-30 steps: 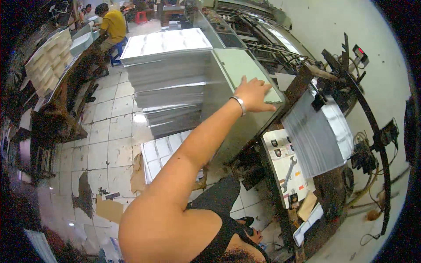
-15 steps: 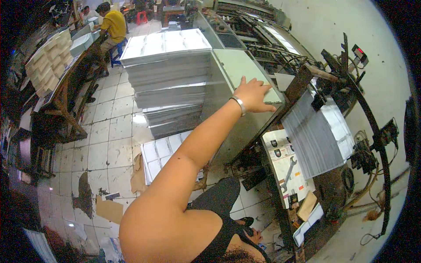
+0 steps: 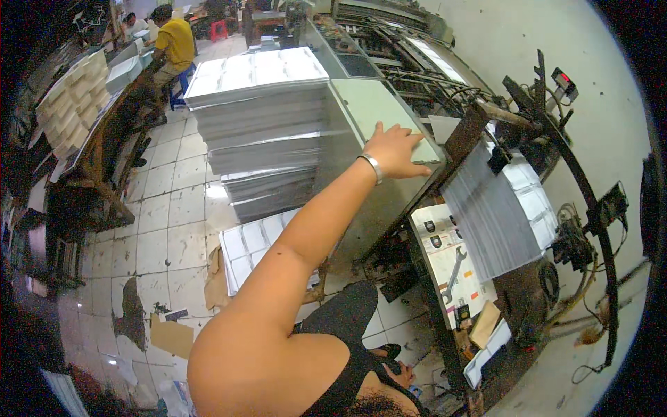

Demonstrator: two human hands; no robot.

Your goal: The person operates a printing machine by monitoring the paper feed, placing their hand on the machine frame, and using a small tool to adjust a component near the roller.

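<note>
The left hand [image 3: 396, 151] lay palm down on the near end of the pale green panel [image 3: 368, 104], its fingers spread apart and the thumb pointing off to the right, gripping nothing; a silver bracelet [image 3: 372, 167] circled that wrist. The panel formed the flat top of a grey-green cabinet [image 3: 368, 208] alongside the large machine [image 3: 410, 69]. The right hand [image 3: 401, 375] hung low by the dark trousers [image 3: 344, 316], small and partly hidden, so whether its fingers were together or apart could not be told. Just left of the cabinet rose 1 tall stack of paper [image 3: 260, 128], with a lower pile of printed sheets [image 3: 253, 243] in front of it. To the right of the cabinet, 1 wrench [image 3: 455, 274] lay on a printed sheet [image 3: 434, 219], near a wooden block [image 3: 485, 324] and beside a slanted stack of sheets [image 3: 486, 215]. Farther off, 1 co-worker in a yellow shirt [image 3: 176, 42] sat on a blue stool [image 3: 182, 83] at a long table [image 3: 104, 139].
</note>
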